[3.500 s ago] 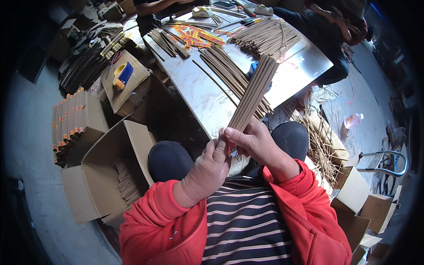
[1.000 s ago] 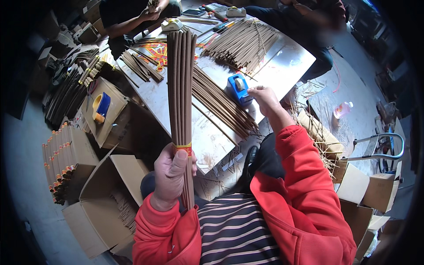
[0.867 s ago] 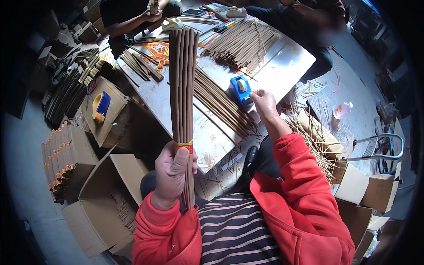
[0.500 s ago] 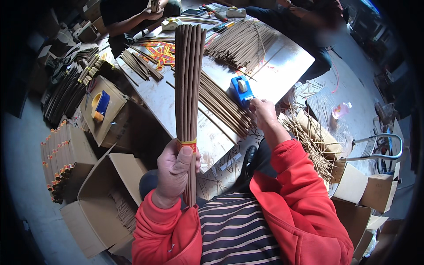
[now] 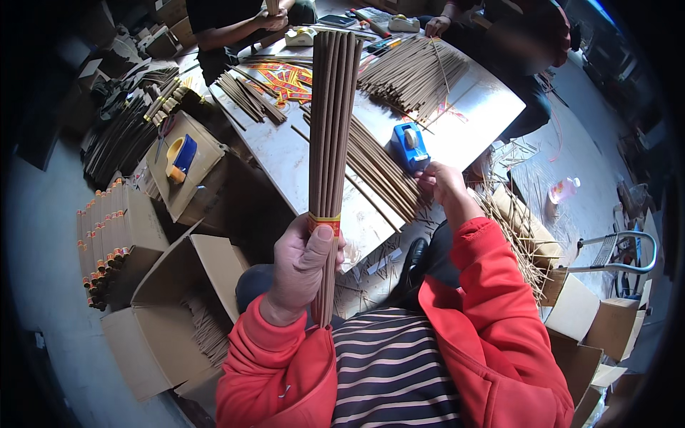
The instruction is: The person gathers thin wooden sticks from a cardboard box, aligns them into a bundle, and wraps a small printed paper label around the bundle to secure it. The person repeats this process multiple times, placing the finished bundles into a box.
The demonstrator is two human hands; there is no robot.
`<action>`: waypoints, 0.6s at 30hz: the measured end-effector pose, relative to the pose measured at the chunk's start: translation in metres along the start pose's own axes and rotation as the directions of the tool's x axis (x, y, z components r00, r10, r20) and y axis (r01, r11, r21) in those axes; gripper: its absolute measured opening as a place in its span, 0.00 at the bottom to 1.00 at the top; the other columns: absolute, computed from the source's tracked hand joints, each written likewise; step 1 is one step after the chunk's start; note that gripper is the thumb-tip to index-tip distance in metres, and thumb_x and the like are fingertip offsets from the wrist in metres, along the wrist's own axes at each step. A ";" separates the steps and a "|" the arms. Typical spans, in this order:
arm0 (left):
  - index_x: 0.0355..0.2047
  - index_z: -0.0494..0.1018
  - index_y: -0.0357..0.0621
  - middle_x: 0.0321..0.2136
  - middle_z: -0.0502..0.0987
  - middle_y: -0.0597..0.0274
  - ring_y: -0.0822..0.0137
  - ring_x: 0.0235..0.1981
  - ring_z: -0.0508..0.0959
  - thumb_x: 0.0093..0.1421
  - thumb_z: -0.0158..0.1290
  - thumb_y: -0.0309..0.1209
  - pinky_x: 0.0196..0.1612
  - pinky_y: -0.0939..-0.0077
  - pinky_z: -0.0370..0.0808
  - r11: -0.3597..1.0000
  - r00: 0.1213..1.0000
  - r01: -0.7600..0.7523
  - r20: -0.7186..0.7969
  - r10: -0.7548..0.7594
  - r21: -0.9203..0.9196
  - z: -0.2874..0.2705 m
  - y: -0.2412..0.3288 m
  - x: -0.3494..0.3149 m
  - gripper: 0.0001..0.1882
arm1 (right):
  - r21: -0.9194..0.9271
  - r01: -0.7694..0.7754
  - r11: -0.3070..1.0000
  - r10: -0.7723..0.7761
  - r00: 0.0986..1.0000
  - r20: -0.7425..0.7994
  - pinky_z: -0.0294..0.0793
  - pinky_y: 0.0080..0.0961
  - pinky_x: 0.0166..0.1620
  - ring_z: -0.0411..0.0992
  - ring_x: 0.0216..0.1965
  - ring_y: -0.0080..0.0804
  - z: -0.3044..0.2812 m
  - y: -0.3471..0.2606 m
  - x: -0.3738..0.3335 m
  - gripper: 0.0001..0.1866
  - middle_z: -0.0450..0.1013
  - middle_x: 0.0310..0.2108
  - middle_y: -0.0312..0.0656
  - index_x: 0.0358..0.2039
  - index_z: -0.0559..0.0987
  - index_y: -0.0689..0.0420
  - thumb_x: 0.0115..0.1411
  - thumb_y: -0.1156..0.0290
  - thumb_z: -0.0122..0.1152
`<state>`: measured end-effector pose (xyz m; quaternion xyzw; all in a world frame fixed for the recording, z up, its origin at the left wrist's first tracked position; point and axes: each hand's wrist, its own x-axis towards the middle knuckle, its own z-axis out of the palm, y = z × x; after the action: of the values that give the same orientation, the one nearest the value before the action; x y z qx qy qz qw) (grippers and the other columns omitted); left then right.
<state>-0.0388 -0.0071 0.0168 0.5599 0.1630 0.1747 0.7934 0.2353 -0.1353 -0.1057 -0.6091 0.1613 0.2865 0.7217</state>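
My left hand [image 5: 303, 264] is wrapped round an upright bundle of brown incense sticks [image 5: 334, 121]. A red and yellow paper band [image 5: 325, 224] circles the bundle at my thumb. My right hand [image 5: 449, 189] is closed in a pinch at the front end of a blue tape dispenser [image 5: 409, 146] on the table; whatever lies between the fingertips is too small to make out. Beside the dispenser, loose incense sticks [image 5: 378, 167] lie slantwise across the table [image 5: 264, 160].
A large stick pile [image 5: 414, 75], red and yellow labels [image 5: 285, 80] and white tape dispensers [image 5: 300, 36] occupy the far table. Two people sit beyond. Open cartons [image 5: 153, 349] stand left and right, with banded bundles [image 5: 103, 235] at left and a metal-framed cart [image 5: 621, 250] at right.
The whole view has shifted slightly, moving the scene rightward. Across the table, a person's hand has come down to the large stick pile. My own hands keep nearly the same pose.
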 end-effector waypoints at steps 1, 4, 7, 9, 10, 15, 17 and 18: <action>0.37 0.66 0.38 0.24 0.70 0.62 0.74 0.21 0.70 0.59 0.50 0.45 0.24 0.81 0.70 1.000 1.000 0.000 -0.005 0.000 0.004 -0.001 0.000 -0.001 0.20 | -0.014 0.037 0.999 -0.037 0.999 0.012 0.78 0.30 0.31 0.72 0.29 0.39 -0.001 0.001 -0.001 0.12 0.69 0.30 0.50 0.37 0.67 0.71 0.50 0.82 0.48; 0.36 0.66 0.38 0.24 0.70 0.61 0.74 0.21 0.70 0.59 0.50 0.45 0.25 0.81 0.70 1.000 1.000 0.017 -0.019 -0.017 -0.024 0.001 0.005 -0.002 0.20 | -0.283 0.252 0.925 -0.259 0.966 0.012 0.69 0.18 0.28 0.69 0.27 0.23 -0.013 -0.009 -0.010 0.06 0.70 0.26 0.37 0.32 0.72 0.62 0.52 0.77 0.53; 0.39 0.66 0.38 0.24 0.71 0.66 0.78 0.22 0.71 0.60 0.51 0.42 0.24 0.85 0.70 0.998 0.999 0.024 -0.024 -0.026 -0.066 0.000 0.006 -0.004 0.19 | -0.115 0.624 0.773 -0.576 0.765 0.288 0.66 0.16 0.31 0.65 0.25 0.17 0.002 -0.020 -0.078 0.05 0.69 0.24 0.31 0.31 0.73 0.58 0.57 0.71 0.56; 0.39 0.66 0.38 0.24 0.70 0.66 0.78 0.21 0.70 0.60 0.50 0.41 0.24 0.85 0.70 0.998 0.998 0.036 -0.045 -0.038 -0.056 0.002 0.005 -0.005 0.17 | 0.037 0.538 0.842 -0.453 0.669 0.589 0.68 0.15 0.32 0.67 0.26 0.17 0.019 -0.030 -0.135 0.06 0.70 0.25 0.33 0.33 0.73 0.60 0.58 0.72 0.57; 0.40 0.65 0.36 0.23 0.70 0.66 0.78 0.22 0.70 0.61 0.50 0.37 0.25 0.85 0.69 0.996 0.999 0.030 -0.026 -0.032 -0.080 0.003 0.005 -0.005 0.16 | 0.043 0.518 0.854 -0.404 0.610 0.681 0.68 0.14 0.31 0.67 0.26 0.17 0.026 -0.033 -0.163 0.06 0.70 0.25 0.33 0.33 0.73 0.61 0.57 0.73 0.57; 0.44 0.64 0.34 0.24 0.70 0.67 0.81 0.23 0.68 0.61 0.50 0.31 0.28 0.87 0.67 0.999 1.000 0.003 -0.020 -0.002 0.045 0.009 0.005 -0.010 0.16 | -0.053 0.539 0.840 -0.225 0.436 0.872 0.69 0.11 0.32 0.67 0.28 0.14 0.048 -0.032 -0.214 0.07 0.71 0.26 0.31 0.35 0.75 0.63 0.57 0.73 0.59; 0.45 0.65 0.35 0.24 0.70 0.69 0.82 0.24 0.68 0.61 0.50 0.29 0.29 0.89 0.66 0.993 1.000 0.014 0.004 -0.015 0.121 0.007 0.006 -0.013 0.14 | -0.161 0.518 0.840 -0.137 0.490 0.861 0.68 0.11 0.31 0.67 0.27 0.13 0.054 -0.034 -0.217 0.06 0.71 0.26 0.32 0.34 0.75 0.63 0.57 0.74 0.58; 0.44 0.65 0.36 0.24 0.70 0.69 0.82 0.23 0.68 0.61 0.49 0.30 0.27 0.89 0.67 0.992 1.000 -0.006 0.009 0.005 0.130 0.007 0.005 -0.013 0.14 | -0.191 0.541 0.819 -0.135 0.506 0.852 0.65 0.10 0.29 0.66 0.27 0.12 0.056 -0.034 -0.217 0.06 0.71 0.25 0.30 0.33 0.75 0.62 0.57 0.74 0.58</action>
<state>-0.0482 -0.0173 0.0246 0.6114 0.1692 0.1635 0.7555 0.0790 -0.1313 0.0589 -0.5741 -0.3793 0.4077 0.6002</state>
